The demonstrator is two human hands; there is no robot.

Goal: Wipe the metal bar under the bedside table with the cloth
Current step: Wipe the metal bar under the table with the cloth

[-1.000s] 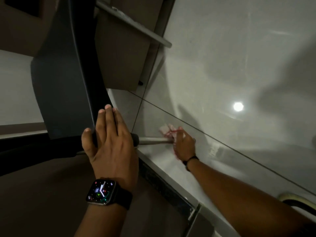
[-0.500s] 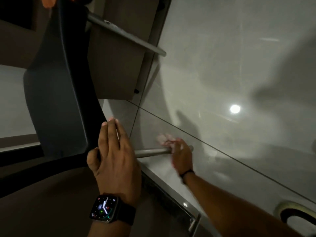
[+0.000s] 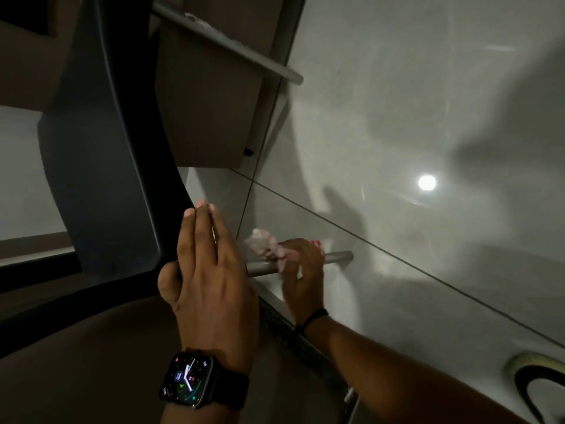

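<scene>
A round metal bar (image 3: 337, 257) sticks out from under the dark panel of the bedside table (image 3: 101, 179), just above the floor. My right hand (image 3: 302, 270) is closed round the bar with a white cloth with red marks (image 3: 266, 243) bunched between palm and metal; the bar's free end shows to the right of my fingers. My left hand (image 3: 211, 270), with a smartwatch on the wrist, rests flat with fingers together against the table's dark edge, thumb hooked under it. It hides the bar's inner end.
Glossy grey floor tiles (image 3: 428, 117) fill the right side, with a lamp's reflection. A second metal bar (image 3: 232, 44) runs under the brown cabinet (image 3: 204, 111) farther away. A dark sandal (image 3: 538, 387) lies at the lower right. A brown surface (image 3: 76, 362) fills the lower left.
My right hand has slid the cloth along the bar toward the table, so more of the bar's free end shows. The view has shifted slightly.
</scene>
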